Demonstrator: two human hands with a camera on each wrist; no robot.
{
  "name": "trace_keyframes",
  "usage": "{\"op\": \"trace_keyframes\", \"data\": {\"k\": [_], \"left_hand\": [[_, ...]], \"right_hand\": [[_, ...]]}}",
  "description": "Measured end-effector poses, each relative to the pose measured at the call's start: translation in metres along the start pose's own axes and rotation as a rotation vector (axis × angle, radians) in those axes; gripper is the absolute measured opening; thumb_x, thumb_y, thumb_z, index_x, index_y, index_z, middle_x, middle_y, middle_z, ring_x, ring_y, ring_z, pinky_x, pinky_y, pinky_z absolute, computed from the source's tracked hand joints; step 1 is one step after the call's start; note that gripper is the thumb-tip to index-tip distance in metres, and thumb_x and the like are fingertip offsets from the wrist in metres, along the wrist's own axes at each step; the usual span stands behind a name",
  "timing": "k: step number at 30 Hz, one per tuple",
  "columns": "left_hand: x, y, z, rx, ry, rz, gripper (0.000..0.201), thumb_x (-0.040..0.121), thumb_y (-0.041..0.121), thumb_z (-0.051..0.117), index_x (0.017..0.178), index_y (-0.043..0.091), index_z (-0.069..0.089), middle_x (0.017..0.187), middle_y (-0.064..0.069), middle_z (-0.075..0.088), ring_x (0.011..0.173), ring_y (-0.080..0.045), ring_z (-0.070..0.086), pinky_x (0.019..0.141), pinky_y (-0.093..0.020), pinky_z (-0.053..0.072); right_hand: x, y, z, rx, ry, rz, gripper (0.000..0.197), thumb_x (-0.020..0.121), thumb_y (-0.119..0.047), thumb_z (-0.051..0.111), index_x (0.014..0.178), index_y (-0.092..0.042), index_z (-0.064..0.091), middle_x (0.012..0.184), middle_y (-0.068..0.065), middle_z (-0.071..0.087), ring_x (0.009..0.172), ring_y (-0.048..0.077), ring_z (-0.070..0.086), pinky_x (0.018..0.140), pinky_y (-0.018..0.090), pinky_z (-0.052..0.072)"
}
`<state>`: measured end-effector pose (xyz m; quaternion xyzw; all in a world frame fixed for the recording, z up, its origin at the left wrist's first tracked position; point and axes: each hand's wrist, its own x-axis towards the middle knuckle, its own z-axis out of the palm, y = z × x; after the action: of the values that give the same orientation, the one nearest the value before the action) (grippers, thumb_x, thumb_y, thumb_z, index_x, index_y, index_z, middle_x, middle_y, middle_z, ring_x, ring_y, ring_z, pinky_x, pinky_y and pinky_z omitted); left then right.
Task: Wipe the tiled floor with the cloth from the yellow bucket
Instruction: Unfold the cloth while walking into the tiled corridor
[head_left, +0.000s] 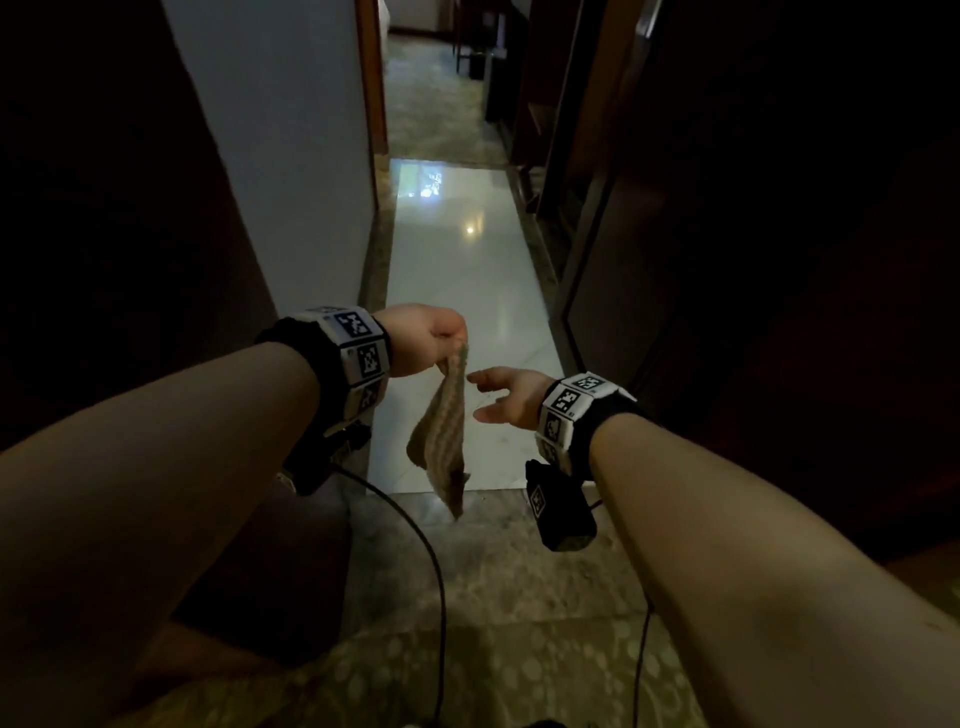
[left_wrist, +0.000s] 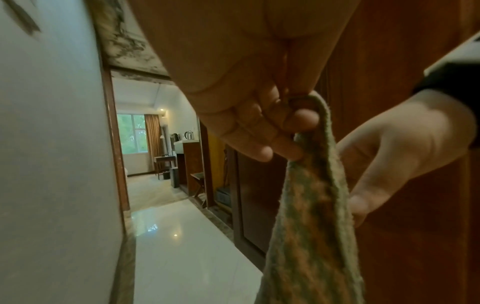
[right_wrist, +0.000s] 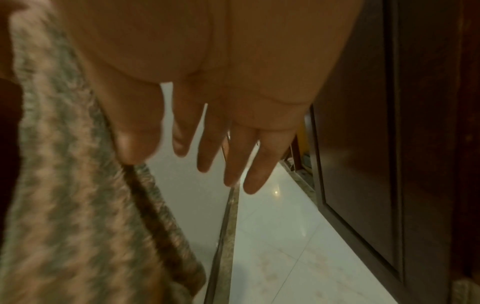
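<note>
A striped green and tan cloth (head_left: 441, 431) hangs limp from my left hand (head_left: 434, 338), which pinches its top corner above the floor. The left wrist view shows the fingers curled round that corner of the cloth (left_wrist: 311, 205). My right hand (head_left: 501, 395) is open just right of the cloth, fingers spread toward it, holding nothing. In the right wrist view the straight fingers (right_wrist: 207, 144) lie beside the cloth (right_wrist: 78, 195), the thumb close against it. Glossy white floor tiles (head_left: 467, 270) stretch ahead. The yellow bucket is not in sight.
A narrow hallway runs forward: a pale wall (head_left: 280, 156) on the left, dark wooden doors (head_left: 727, 260) on the right. A marbled border strip (head_left: 493, 561) lies below my hands. Cables (head_left: 436, 571) dangle from both wrists. A room with furniture (left_wrist: 179, 160) opens beyond.
</note>
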<state>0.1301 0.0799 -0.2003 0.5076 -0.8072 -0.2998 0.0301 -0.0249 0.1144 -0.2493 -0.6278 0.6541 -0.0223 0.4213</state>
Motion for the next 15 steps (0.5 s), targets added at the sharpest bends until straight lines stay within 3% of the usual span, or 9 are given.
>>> {"op": "trace_keyframes", "data": {"k": [1,3,6,8,12,15], "left_hand": [[0.013,0.001,-0.004,-0.04,-0.026,-0.012,0.025,0.097,0.01,0.042,0.076,0.019,0.054,0.074,0.005,0.053,0.082,-0.016,0.05,0.075,-0.026,0.039],[0.037,0.004,-0.012,-0.221,-0.086,-0.037,0.028,0.09,0.005,0.048,0.067,0.02,0.05,0.07,0.001,0.048,0.076,-0.02,0.049,0.072,-0.03,0.039],[0.075,0.007,-0.022,-0.369,-0.062,-0.099,0.031,0.09,-0.002,0.048,0.064,0.015,0.048,0.066,-0.002,0.047,0.061,-0.012,0.044,0.06,-0.021,0.037],[0.098,0.008,-0.03,-0.482,-0.032,-0.115,0.024,0.082,0.005,0.052,0.059,0.012,0.049,0.06,-0.003,0.049,0.056,-0.013,0.045,0.057,-0.023,0.037],[0.149,0.002,-0.047,-0.503,0.027,-0.229,0.034,0.094,0.004,0.044,0.063,0.01,0.054,0.067,-0.009,0.055,0.057,-0.017,0.057,0.063,-0.027,0.051],[0.185,0.002,-0.056,-0.453,0.099,-0.297,0.033,0.096,0.008,0.044,0.064,0.013,0.053,0.067,-0.007,0.056,0.034,-0.001,0.059,0.043,-0.012,0.051]], "right_hand": [[0.013,0.003,-0.006,0.0,0.006,-0.02,0.066,0.093,-0.013,0.054,0.149,-0.027,0.022,0.151,0.0,0.037,0.136,0.02,0.04,0.113,0.029,0.033],[0.037,0.006,-0.02,-0.015,0.015,-0.065,0.067,0.094,-0.007,0.048,0.149,-0.032,0.019,0.151,0.001,0.038,0.135,0.019,0.042,0.112,0.031,0.035],[0.071,0.007,-0.047,-0.073,0.008,-0.099,0.05,0.094,-0.013,0.051,0.14,-0.029,0.041,0.143,0.004,0.047,0.132,0.02,0.045,0.108,0.032,0.039],[0.095,0.008,-0.065,-0.125,-0.061,-0.106,0.04,0.091,-0.017,0.057,0.131,-0.023,0.053,0.136,0.006,0.053,0.128,0.022,0.047,0.105,0.031,0.039],[0.136,0.014,-0.104,-0.235,-0.135,-0.126,0.036,0.087,-0.024,0.059,0.122,-0.015,0.06,0.128,0.009,0.06,0.121,0.026,0.054,0.107,0.036,0.04],[0.164,0.029,-0.14,-0.29,-0.135,-0.128,0.035,0.087,-0.029,0.058,0.118,-0.014,0.059,0.121,0.011,0.061,0.116,0.028,0.055,0.1,0.035,0.042]]}}
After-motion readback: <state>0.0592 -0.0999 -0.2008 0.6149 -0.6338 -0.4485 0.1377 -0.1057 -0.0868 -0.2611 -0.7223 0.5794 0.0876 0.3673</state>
